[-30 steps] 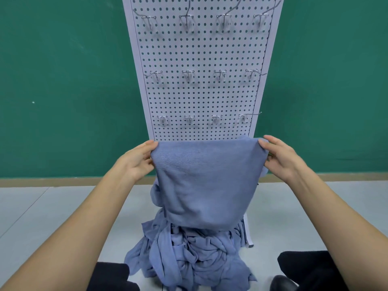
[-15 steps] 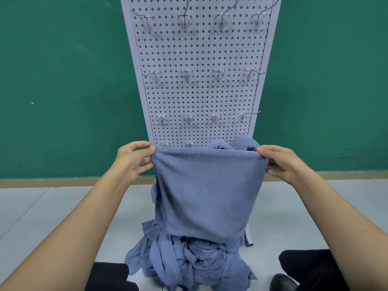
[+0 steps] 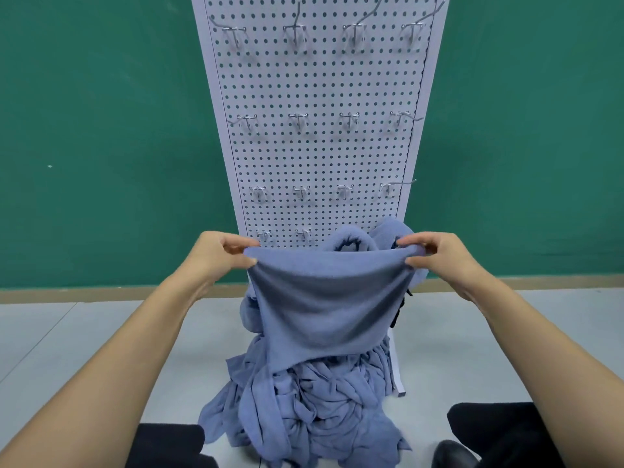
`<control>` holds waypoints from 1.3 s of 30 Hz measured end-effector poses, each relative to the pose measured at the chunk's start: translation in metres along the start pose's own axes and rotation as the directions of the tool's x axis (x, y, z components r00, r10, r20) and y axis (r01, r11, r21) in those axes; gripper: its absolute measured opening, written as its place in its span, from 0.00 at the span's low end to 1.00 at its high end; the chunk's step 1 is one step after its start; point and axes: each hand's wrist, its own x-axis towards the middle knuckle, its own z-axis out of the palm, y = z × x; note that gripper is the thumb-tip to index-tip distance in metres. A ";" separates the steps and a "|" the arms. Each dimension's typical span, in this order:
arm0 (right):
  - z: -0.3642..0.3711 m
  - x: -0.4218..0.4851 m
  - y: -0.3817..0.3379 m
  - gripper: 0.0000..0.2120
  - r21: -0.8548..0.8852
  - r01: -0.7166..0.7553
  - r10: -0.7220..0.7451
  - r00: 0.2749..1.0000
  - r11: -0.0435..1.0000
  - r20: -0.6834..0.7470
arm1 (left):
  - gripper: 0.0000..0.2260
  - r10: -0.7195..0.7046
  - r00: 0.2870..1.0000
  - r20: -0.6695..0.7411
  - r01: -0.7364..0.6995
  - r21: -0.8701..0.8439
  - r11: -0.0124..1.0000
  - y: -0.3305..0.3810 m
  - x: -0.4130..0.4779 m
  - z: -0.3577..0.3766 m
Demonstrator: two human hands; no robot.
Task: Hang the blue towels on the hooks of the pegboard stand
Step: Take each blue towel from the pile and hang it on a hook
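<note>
Holding one blue towel (image 3: 327,305) by its top edge, I have my left hand (image 3: 219,255) pinching the left corner between thumb and fingers and my right hand (image 3: 435,255) pinching the right corner the same way. The cloth hangs slack between them, sagging a little in the middle, in front of the lower part of the white pegboard stand (image 3: 320,146). More blue fabric (image 3: 351,239) bunches up just behind the held edge on the right; I cannot tell whether it belongs to this towel or hangs from the board. The metal hooks (image 3: 299,119) sit in rows of four, and those I can see carry nothing. A heap of blue towels (image 3: 324,407) lies on the grey floor (image 3: 84,349) at the foot of the stand, between my dark-trousered knees (image 3: 499,430). A green wall (image 3: 101,130) stands behind.
</note>
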 end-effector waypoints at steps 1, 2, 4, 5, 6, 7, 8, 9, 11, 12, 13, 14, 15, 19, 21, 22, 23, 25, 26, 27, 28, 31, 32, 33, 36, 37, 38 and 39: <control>0.001 0.000 0.001 0.15 -0.165 0.052 -0.056 0.998 0.985 -0.017 | 0.12 0.060 0.998 -0.025 -0.054 0.194 0.979 -0.003 0.001 0.001; 0.001 -0.001 0.002 0.14 -0.295 0.088 -0.101 0.994 0.951 -0.030 | 0.10 0.134 0.991 -0.030 -0.114 0.365 0.924 -0.005 0.001 0.002; -0.001 -0.001 0.003 0.10 -0.418 0.110 -0.149 0.987 0.902 -0.062 | 0.06 0.230 0.973 -0.010 -0.188 0.538 0.821 -0.009 0.002 0.002; -0.002 -0.001 0.003 0.08 -0.443 0.112 -0.160 0.984 0.890 -0.072 | 0.05 0.242 0.970 -0.012 -0.195 0.550 0.812 -0.011 0.003 0.001; -0.004 0.000 0.004 0.06 -0.450 0.120 -0.174 0.981 0.885 -0.080 | 0.04 0.240 0.970 -0.022 -0.192 0.535 0.823 -0.012 0.005 -0.002; -0.006 0.001 0.005 0.04 -0.427 0.113 -0.171 0.980 0.897 -0.100 | 0.04 0.226 0.974 -0.032 -0.183 0.482 0.857 -0.014 0.006 -0.005; -0.008 0.002 0.006 0.02 -0.352 0.089 -0.144 0.981 0.932 -0.131 | 0.04 0.200 0.979 -0.040 -0.170 0.388 0.906 -0.015 0.006 -0.009; -0.011 0.002 0.006 0.04 -0.220 0.055 -0.091 0.983 0.974 -0.160 | 0.05 0.173 0.984 -0.044 -0.157 0.252 0.955 -0.013 0.005 -0.012; -0.015 0.001 0.004 0.08 0.162 -0.012 0.031 0.993 0.987 -0.118 | 0.06 0.115 0.993 -0.025 -0.117 -0.122 0.986 -0.007 0.002 -0.019; -0.017 -0.001 0.001 0.09 0.331 -0.052 0.066 0.997 0.942 -0.033 | 0.06 0.081 0.997 0.008 -0.074 -0.314 0.947 -0.006 0.001 -0.022; -0.018 -0.002 -0.002 0.10 0.469 -0.100 0.074 0.994 0.877 0.075 | 0.06 0.048 0.998 0.047 -0.020 -0.475 0.880 -0.004 0.001 -0.025; -0.018 -0.002 -0.005 0.12 0.590 -0.160 0.069 0.982 0.791 0.173 | 0.07 0.009 0.997 0.076 0.037 -0.579 0.815 -0.004 0.002 -0.028; -0.018 -0.001 -0.007 0.13 0.674 -0.210 0.064 0.970 0.708 0.235 | 0.07 -0.050 0.994 0.093 0.098 -0.630 0.771 -0.005 0.004 -0.029; 0.002 -0.001 -0.015 0.05 0.592 -0.309 0.270 0.950 0.744 0.156 | 0.04 -0.320 0.946 0.044 0.273 -0.641 0.718 -0.003 0.005 -0.011; 0.018 -0.005 -0.022 0.03 0.545 -0.289 0.297 0.952 0.787 0.076 | 0.02 -0.306 0.952 -0.024 0.227 -0.617 0.754 0.008 -0.001 0.009; 0.028 -0.007 -0.027 0.04 0.540 -0.260 0.271 0.961 0.801 0.061 | 0.02 -0.267 0.963 -0.043 0.192 -0.587 0.787 0.014 -0.005 0.020; 0.038 -0.010 -0.034 0.04 0.528 -0.225 0.233 0.971 0.819 0.052 | 0.02 -0.216 0.975 -0.050 0.153 -0.553 0.819 0.022 -0.009 0.032; 0.058 -0.017 -0.049 0.03 0.506 -0.170 0.166 0.985 0.846 0.053 | 0.04 -0.138 0.989 -0.058 0.093 -0.484 0.870 0.036 -0.018 0.058; 0.067 -0.021 -0.056 0.03 0.506 -0.151 0.141 0.988 0.849 0.058 | 0.04 -0.113 0.991 -0.068 0.071 -0.451 0.890 0.041 -0.022 0.068; 0.074 -0.024 -0.062 0.03 0.506 -0.132 0.116 0.991 0.853 0.064 | 0.03 -0.092 0.993 -0.076 0.052 -0.423 0.905 0.044 -0.025 0.077; 0.080 -0.027 -0.065 0.04 0.499 -0.114 0.092 0.993 0.859 0.068 | 0.03 -0.075 0.994 -0.075 0.038 -0.406 0.913 0.047 -0.028 0.083; 0.087 -0.032 -0.069 0.04 0.465 -0.077 0.048 0.996 0.882 0.074 | 0.02 -0.041 0.998 -0.051 0.019 -0.381 0.924 0.048 -0.031 0.092; 0.088 -0.033 -0.069 0.04 0.459 -0.076 0.047 0.996 0.885 0.076 | 0.02 -0.037 0.998 -0.048 0.016 -0.385 0.923 0.049 -0.032 0.093; 0.089 -0.034 -0.068 0.05 0.459 -0.077 0.044 0.996 0.885 0.082 | 0.02 -0.031 0.999 -0.042 0.012 -0.397 0.918 0.050 -0.033 0.094; 0.086 -0.037 -0.068 0.08 0.515 -0.083 0.003 0.988 0.853 0.153 | 0.04 0.012 1.000 -0.003 -0.012 -0.446 0.895 0.050 -0.035 0.092; 0.084 -0.037 -0.068 0.09 0.549 -0.091 -0.012 0.983 0.831 0.181 | 0.07 0.031 0.999 0.016 -0.021 -0.443 0.896 0.049 -0.034 0.091; 0.082 -0.037 -0.067 0.09 0.578 -0.107 -0.020 0.978 0.809 0.209 | 0.09 0.041 0.999 0.033 -0.023 -0.420 0.907 0.048 -0.033 0.089; 0.079 -0.038 -0.068 0.10 0.597 -0.120 -0.027 0.973 0.793 0.231 | 0.11 0.045 0.998 0.051 -0.021 -0.391 0.920 0.046 -0.031 0.087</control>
